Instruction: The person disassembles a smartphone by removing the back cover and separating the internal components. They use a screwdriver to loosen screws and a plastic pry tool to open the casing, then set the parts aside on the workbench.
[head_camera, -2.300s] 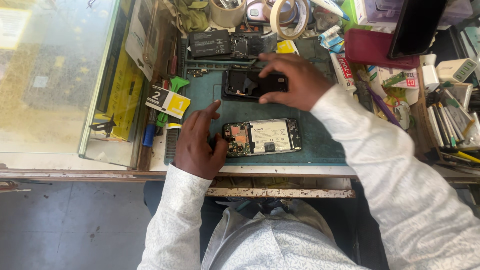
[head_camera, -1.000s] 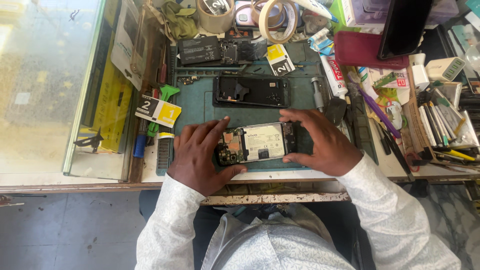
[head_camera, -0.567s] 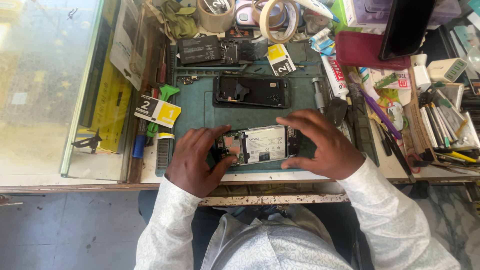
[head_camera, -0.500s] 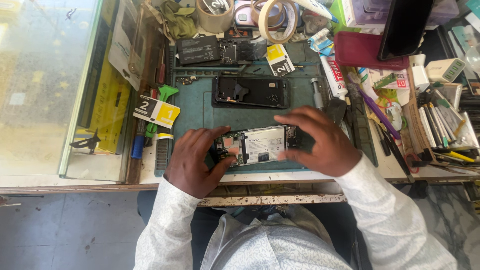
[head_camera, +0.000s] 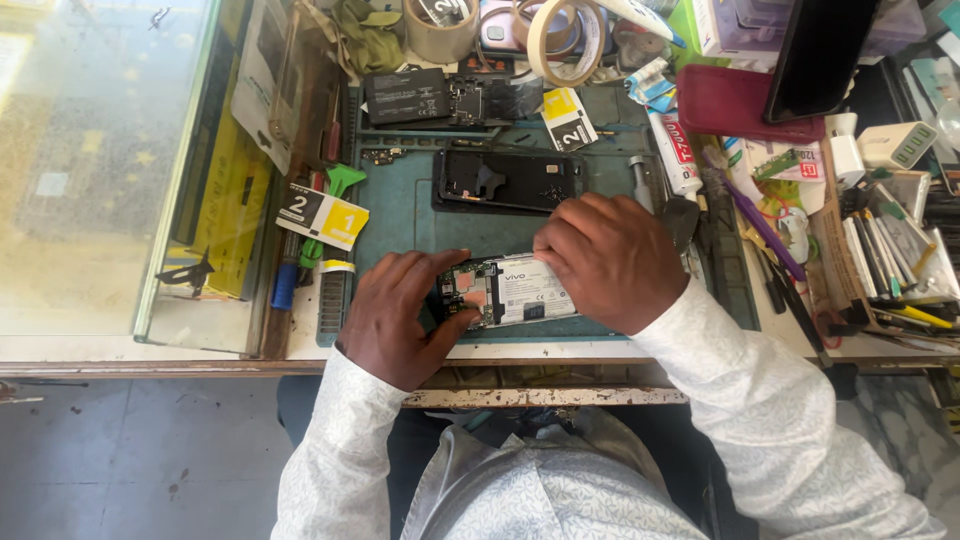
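An opened phone (head_camera: 505, 291) with its white battery and circuit board exposed lies on the green work mat (head_camera: 400, 215) near the bench's front edge. My left hand (head_camera: 395, 315) grips its left end, fingers curled over the board. My right hand (head_camera: 610, 262) covers its right end, fingertips pressing on the top edge by the battery. A black phone back cover (head_camera: 508, 180) lies on the mat just behind the phone.
Tape rolls (head_camera: 560, 35), a black battery (head_camera: 405, 95) and small parts sit at the back. A glue tube (head_camera: 672, 150), a maroon case (head_camera: 735, 100) and an upright dark phone (head_camera: 815, 55) stand right, with pens and tools (head_camera: 900, 270). A glass pane (head_camera: 90, 160) lies left.
My right hand came back from the black cover to the opened phone and has slid left over its right end. My left hand stays on the left end.
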